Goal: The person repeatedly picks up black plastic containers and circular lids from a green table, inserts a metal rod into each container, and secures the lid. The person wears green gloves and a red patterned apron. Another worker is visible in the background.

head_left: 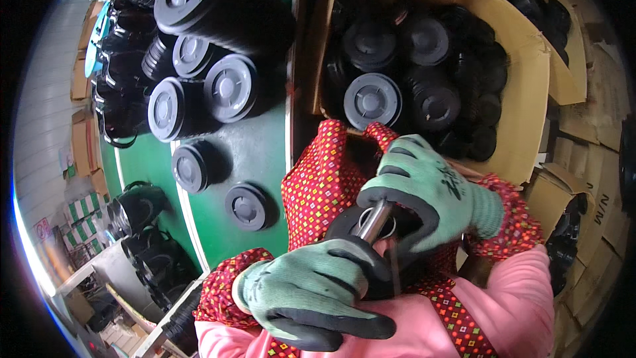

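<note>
Wheels (192,99) are lying stacked on the green table (258,152) at left. Left hand (311,295) is gripping a black wheel (344,225) over the lap; right hand (424,192) is closing around its metal axle (374,220), beside the wheel-filled cardboard box (523,93).

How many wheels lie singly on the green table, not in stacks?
2. One wheel lies left, near the table's white edge stripe; the other wheel lies lower right of it, by the red sleeve. The remaining wheels on the green table are stacked; more may be hidden.
</note>
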Available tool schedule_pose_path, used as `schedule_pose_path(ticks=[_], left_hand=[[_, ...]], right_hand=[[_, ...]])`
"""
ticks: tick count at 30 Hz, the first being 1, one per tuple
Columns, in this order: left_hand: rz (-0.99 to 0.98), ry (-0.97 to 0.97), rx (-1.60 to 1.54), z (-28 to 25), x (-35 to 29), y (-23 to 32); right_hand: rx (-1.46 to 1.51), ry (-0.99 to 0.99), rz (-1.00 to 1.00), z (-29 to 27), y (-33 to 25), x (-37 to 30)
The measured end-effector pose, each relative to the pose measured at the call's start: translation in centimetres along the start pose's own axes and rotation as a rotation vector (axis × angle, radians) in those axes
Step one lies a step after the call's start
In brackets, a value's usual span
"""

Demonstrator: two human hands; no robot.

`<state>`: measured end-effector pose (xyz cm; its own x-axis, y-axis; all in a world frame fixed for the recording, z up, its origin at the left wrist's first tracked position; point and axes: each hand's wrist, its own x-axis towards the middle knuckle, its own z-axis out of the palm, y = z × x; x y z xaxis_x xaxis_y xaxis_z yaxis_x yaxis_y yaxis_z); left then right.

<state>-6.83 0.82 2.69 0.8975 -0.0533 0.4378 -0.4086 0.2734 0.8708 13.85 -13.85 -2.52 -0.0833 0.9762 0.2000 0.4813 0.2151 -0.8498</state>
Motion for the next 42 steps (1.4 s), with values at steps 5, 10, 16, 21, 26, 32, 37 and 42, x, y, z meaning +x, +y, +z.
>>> schedule_pose_path(ticks=[5,10,16,21,26,32,37,42], left_hand=[[-0.465,0.037,0.411,-0.1,3.9,5.0],[-0.727,-0.375,1.309,4.5,8.1,6.5],[-1.091,-0.308,1.075,2.3,5.8,5.5],[-0.898,-0.314,0.936,-1.9,3.3,4.2],[-0.69,-0.358,0.854,-6.0,2.4,0.6],[-0.579,-0.398,0.817,-8.5,3.1,-4.5],[-0.429,-0.223,0.81,-8.0,1.8,-6.5],[-0.325,-0.212,0.977,-7.6,1.9,-6.1]], right_hand=[[-0.076,-0.102,0.016,-0.5,0.7,0.4],[-0.027,-0.058,0.0,0.9,0.5,0.8],[-0.225,0.06,0.074,2.7,-0.9,0.6],[-0.358,0.087,0.29,2.3,-4.2,0.3],[-0.463,-0.014,0.456,0.8,-7.8,-0.8],[-0.574,-0.024,0.539,0.0,-10.2,-1.2],[-0.635,-0.03,0.55,-0.1,-10.9,-1.2],[-0.675,-0.019,0.49,0.1,-9.1,-1.7]])
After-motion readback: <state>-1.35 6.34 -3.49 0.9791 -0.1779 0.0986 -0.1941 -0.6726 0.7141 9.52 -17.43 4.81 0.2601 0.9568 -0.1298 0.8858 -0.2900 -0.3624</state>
